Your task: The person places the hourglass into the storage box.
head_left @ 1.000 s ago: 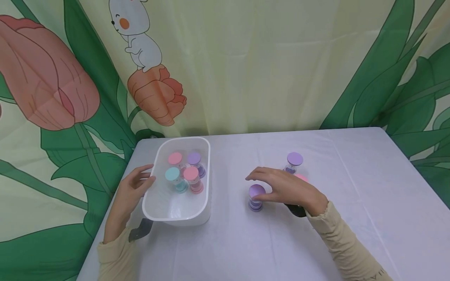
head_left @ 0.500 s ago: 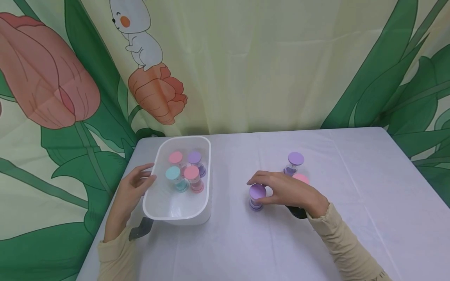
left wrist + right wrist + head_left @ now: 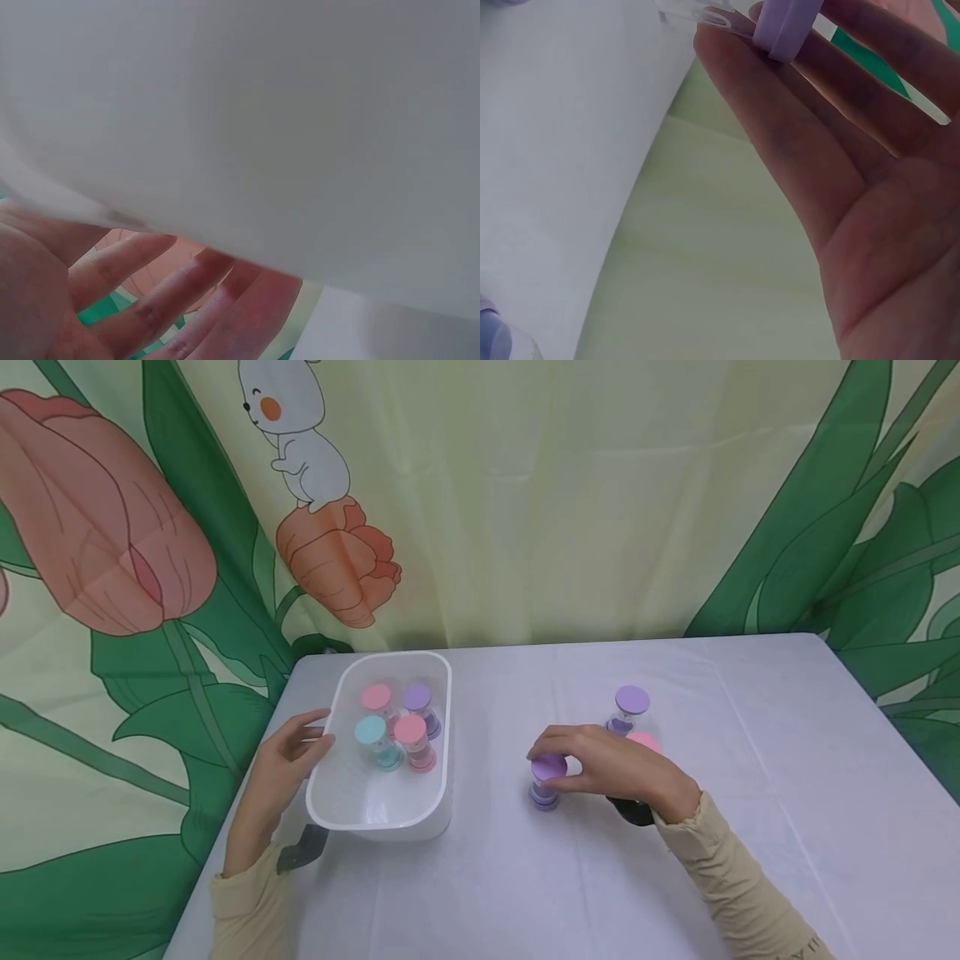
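Note:
My right hand (image 3: pixel 615 768) pinches an upright purple-capped sand timer (image 3: pixel 549 767) near its top, thumb in front and fingers behind. In the right wrist view, its purple cap (image 3: pixel 787 28) sits against the fingers. My left hand (image 3: pixel 281 764) rests its fingertips on the left side of a white plastic bin (image 3: pixel 322 806). From the left wrist, the fingers look fairly straight beside the bin wall (image 3: pixel 285 150). Inside the bin stand a teal timer (image 3: pixel 371 730), a purple timer (image 3: pixel 417 697) and two pink ones, the nearer pink timer (image 3: pixel 411 729) beside the teal.
Beyond my right hand stands another purple timer (image 3: pixel 632 699). A pink timer (image 3: pixel 645 741) is mostly hidden behind that hand. The white tablecloth (image 3: pixel 480 893) reaches back to a printed curtain (image 3: pixel 540 527) with tulips and a rabbit.
My right hand's raised fingers have come down onto the purple timer's cap, narrowing the gap to the thumb. The left hand and the bin have stayed in place.

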The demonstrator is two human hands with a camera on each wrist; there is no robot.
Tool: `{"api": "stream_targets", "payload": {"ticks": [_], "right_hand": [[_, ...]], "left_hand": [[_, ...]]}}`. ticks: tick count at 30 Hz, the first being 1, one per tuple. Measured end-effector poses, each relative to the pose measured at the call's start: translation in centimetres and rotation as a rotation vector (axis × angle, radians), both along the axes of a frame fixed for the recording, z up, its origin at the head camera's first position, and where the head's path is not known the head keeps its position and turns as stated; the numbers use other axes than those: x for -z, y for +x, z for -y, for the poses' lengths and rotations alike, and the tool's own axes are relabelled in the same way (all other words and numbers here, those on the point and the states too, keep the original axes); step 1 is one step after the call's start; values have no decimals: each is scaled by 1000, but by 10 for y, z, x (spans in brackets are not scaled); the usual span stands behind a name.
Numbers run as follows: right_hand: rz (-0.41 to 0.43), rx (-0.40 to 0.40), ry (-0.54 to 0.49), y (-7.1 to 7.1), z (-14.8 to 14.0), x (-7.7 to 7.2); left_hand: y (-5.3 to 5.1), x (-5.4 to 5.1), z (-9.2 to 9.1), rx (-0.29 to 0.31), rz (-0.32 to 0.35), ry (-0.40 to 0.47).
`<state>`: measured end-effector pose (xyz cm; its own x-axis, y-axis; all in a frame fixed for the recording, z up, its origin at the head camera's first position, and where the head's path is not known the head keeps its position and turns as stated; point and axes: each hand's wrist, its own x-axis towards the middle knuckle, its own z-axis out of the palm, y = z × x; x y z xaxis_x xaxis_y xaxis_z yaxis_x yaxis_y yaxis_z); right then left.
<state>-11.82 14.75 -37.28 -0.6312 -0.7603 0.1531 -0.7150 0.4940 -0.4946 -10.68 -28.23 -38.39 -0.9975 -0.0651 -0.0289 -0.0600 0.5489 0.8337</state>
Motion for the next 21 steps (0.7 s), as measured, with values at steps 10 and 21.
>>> {"api": "stream_targets", "payload": {"ticks": [10,21], "right_hand": [[-20,-7,-9,-2,1,-10],[-51,-8,-10,-3,7,-28]], "left_hand": [[0,-2,0,1,1,-8],[1,-3,0,9,2,6]]}}
